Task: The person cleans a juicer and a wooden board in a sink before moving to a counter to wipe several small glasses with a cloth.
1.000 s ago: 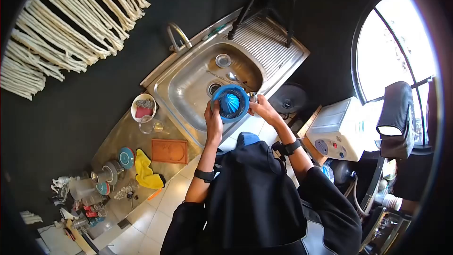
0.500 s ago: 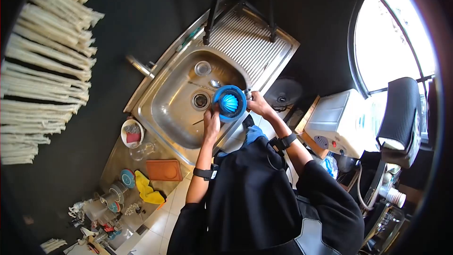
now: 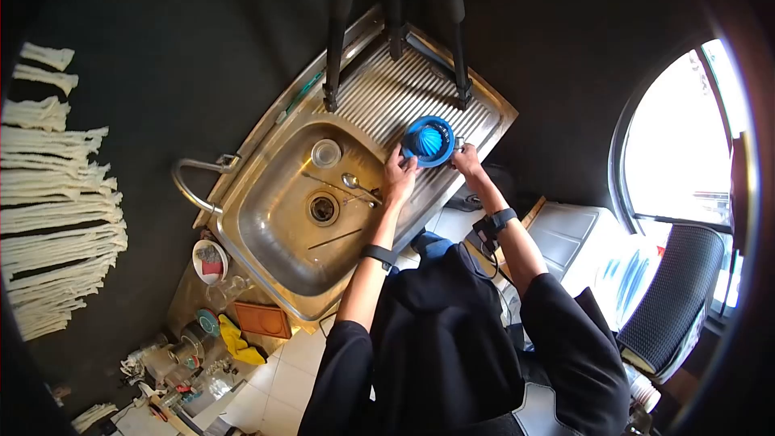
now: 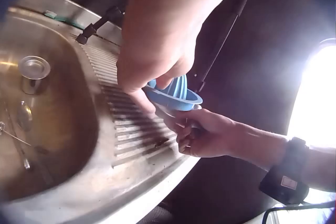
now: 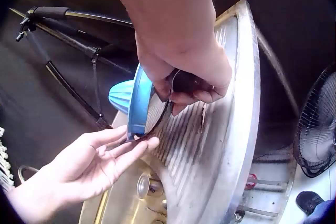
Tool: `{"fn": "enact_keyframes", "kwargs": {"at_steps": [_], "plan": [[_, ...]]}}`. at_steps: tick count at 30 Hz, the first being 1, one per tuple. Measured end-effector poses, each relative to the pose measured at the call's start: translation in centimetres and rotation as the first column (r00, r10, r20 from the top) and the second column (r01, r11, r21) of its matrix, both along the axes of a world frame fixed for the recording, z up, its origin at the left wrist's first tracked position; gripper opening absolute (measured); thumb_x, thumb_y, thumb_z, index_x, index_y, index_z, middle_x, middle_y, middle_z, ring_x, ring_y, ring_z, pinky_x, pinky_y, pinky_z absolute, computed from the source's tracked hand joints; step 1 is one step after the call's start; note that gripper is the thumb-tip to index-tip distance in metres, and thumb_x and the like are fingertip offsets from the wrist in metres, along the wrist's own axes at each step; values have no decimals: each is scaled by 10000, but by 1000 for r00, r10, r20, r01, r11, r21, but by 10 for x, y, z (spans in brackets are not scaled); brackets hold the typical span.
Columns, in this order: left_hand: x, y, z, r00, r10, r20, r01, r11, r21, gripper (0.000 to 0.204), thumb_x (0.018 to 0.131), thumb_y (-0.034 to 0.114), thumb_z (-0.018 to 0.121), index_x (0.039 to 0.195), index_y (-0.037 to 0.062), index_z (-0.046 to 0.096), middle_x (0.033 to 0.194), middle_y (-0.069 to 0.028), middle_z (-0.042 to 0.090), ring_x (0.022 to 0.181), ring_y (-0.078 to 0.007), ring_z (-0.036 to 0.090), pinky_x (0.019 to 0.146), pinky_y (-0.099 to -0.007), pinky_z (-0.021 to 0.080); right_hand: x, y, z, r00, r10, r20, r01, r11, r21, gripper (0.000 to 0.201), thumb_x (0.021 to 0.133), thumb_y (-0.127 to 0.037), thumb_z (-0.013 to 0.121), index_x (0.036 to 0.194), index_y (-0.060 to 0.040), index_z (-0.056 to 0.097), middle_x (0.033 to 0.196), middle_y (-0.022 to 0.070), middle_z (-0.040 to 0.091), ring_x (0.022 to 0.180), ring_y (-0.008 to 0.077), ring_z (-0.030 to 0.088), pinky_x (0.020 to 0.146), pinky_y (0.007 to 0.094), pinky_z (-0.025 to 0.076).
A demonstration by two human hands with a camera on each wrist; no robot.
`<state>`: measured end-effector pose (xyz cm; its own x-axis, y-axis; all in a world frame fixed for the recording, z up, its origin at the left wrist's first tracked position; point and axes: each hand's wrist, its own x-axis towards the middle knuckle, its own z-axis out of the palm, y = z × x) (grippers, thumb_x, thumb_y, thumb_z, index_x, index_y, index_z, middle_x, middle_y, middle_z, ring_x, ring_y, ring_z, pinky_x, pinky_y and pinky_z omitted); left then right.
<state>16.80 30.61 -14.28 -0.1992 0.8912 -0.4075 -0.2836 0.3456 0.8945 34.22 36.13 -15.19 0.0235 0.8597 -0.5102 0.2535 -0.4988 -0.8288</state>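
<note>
A blue citrus juicer (image 3: 429, 140) with a ribbed cone is held up over the ridged drainboard (image 3: 375, 101). My left hand (image 3: 399, 176) pinches its rim, thumb on one side and fingers on the other in the right wrist view. At the opposite side of the rim, my right hand (image 3: 468, 161) has its fingers curled round a small shiny metal cup (image 5: 184, 80), dark inside. Its thumb lies close by the juicer's edge. Palm and fingers hide much of the cup. Seen from the right wrist, the juicer is tipped, its cone (image 5: 122, 96) facing sideways.
The steel sink (image 3: 270, 218) holds a clear glass (image 3: 326, 153), a spoon (image 3: 351, 182) and thin rods around the drain (image 3: 324, 208). Tripod legs (image 3: 333, 73) stand on the drainboard. A faucet (image 3: 190, 186) is at the left; a fan (image 5: 320, 124) stands beyond the counter edge.
Both hands have carried the juicer from above the sink to above the drainboard, keeping their hold. The head view has turned, so sink and counter appear shifted.
</note>
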Motion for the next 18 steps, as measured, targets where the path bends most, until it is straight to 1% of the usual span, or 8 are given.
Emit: {"fn": "enact_keyframes", "kwargs": {"at_steps": [1,3,4,5,7,11,12,18], "plan": [[0,7,-2,1000,2,-3,-2,1000,2,538,899,38,548,1376,-11,304,1042,-171,603,846,-220,638,717,-319,563,-2,10,-2,999,-27,20,27,1000,-7,122,744,-102,605,730,18,588,630,66,580,519,144,530,471,288,417],[0,25,-3,1000,12,-20,-11,999,32,597,899,54,556,1407,8,247,1100,-197,575,870,-243,640,768,-325,550,-15,31,-8,975,-122,-185,118,993,-33,116,745,-86,606,710,22,579,629,67,575,522,144,529,466,290,415],[-2,30,-3,998,60,-28,-59,998,37,578,899,82,570,1394,10,280,1157,-196,546,898,-245,637,765,-327,543,-22,40,-7,972,-134,-194,130,991,-30,111,749,-79,603,705,19,576,622,66,570,517,141,528,450,282,402],[-5,34,-3,997,63,-32,-62,997,39,578,899,82,570,1394,10,280,1157,-196,546,898,-245,637,765,-327,543,-33,45,-9,933,-273,-236,270,962,-43,122,748,-84,608,706,25,571,611,66,566,493,136,521,442,273,410],[-17,36,-1,995,82,-59,-78,995,61,560,892,109,591,1371,10,317,1176,-193,535,889,-236,637,735,-316,540,-46,61,-14,923,-272,-271,267,962,-56,150,743,-101,622,700,40,594,599,78,582,475,136,527,442,264,429],[-40,16,10,985,12,-169,-5,999,43,444,899,130,581,1295,11,420,1041,-131,596,814,-179,627,710,-272,507,-60,87,-18,980,-200,-10,199,978,-65,161,673,-112,703,636,34,646,597,96,616,496,160,578,464,272,452],[-43,9,13,986,32,-163,-27,999,32,390,902,121,573,1259,7,465,941,-101,613,782,-167,626,686,-265,498,-62,91,-18,977,-213,-23,211,974,-77,169,667,-124,716,641,30,651,598,91,616,498,161,574,463,278,451],[-53,-21,3,966,-67,-249,58,997,-46,356,897,152,584,1226,39,505,925,-79,636,745,-149,634,644,-256,489,-67,123,-39,963,-269,-22,266,959,-98,192,649,-125,747,624,33,641,589,82,609,505,156,573,481,284,465]]}}
